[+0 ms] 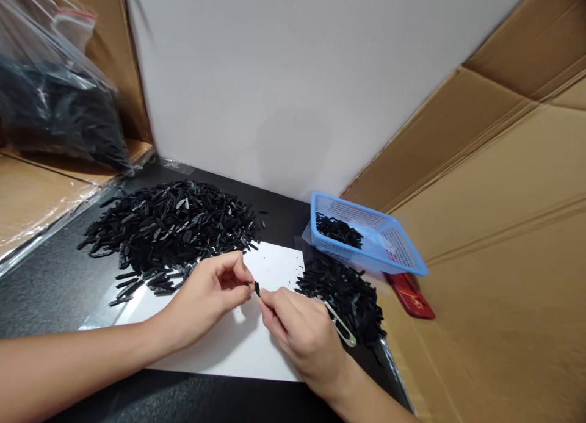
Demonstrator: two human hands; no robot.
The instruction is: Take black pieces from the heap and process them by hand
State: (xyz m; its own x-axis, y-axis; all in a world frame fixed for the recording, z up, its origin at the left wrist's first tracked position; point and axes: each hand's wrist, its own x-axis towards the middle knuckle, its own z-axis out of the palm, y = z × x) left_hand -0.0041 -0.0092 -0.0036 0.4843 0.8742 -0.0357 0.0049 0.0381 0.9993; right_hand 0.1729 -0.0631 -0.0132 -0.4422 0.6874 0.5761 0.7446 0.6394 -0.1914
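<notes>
Bare hands (210, 292) (300, 328) pinching black clip (257, 288), white sheet (270, 267), black tabletop (50, 289), cardboard walls (503, 197)

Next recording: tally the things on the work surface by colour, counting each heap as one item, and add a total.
Black: 3 – the big heap, the small heap, the small piece pinched between the left hand and right hand.
Blue: 1 – basket.
White: 1 – sheet.
Red: 1 – flat packet.
Silver: 1 – tweezers.
Total: 7
</notes>
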